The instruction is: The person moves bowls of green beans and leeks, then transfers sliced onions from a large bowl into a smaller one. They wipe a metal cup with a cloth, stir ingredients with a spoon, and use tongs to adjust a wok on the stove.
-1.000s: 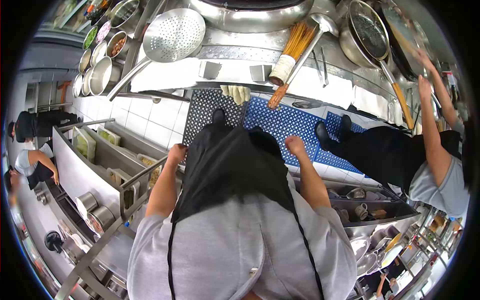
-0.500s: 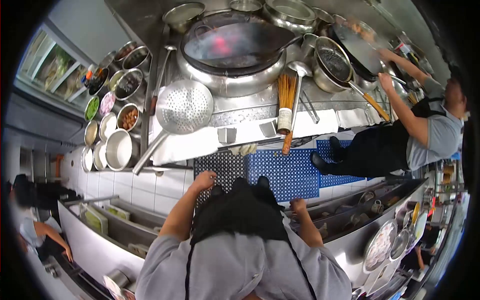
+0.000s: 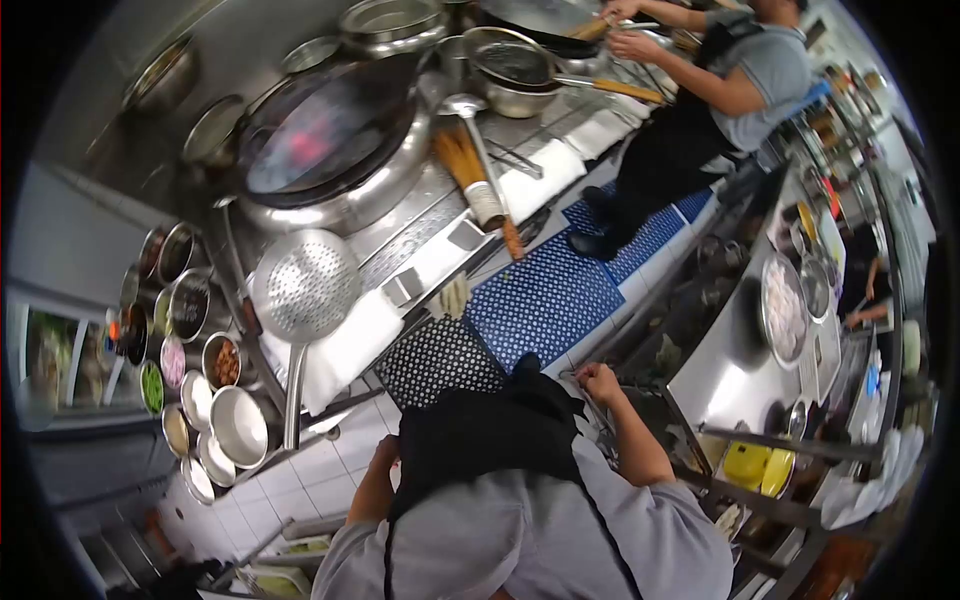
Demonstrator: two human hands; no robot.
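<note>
My left hand (image 3: 383, 455) hangs low at my side, beside the black apron (image 3: 480, 435), its fingers curled and partly hidden. On the other side, my right hand (image 3: 599, 383) is raised in front of me in a loose fist, near the edge of the side counter; I see nothing in it. Ahead on the stove top, a perforated strainer ladle (image 3: 307, 285) rests with its handle toward me. A bamboo brush (image 3: 468, 178) and a long-handled ladle (image 3: 463, 106) lie together to its right. Neither hand touches them.
A smoking wok (image 3: 325, 135) sits on its burner. Metal bowls of ingredients, one with brown pieces (image 3: 222, 360), stand at left. A co-worker (image 3: 745, 80) works at the right. Rubber mats (image 3: 545, 290) cover the floor. A tray of pale food (image 3: 785, 310) sits on the right counter (image 3: 725, 370).
My view has turned to the right, so the stove now slants. My left hand has dropped back to my side and my right hand stays curled. The co-worker's wok has been lowered.
</note>
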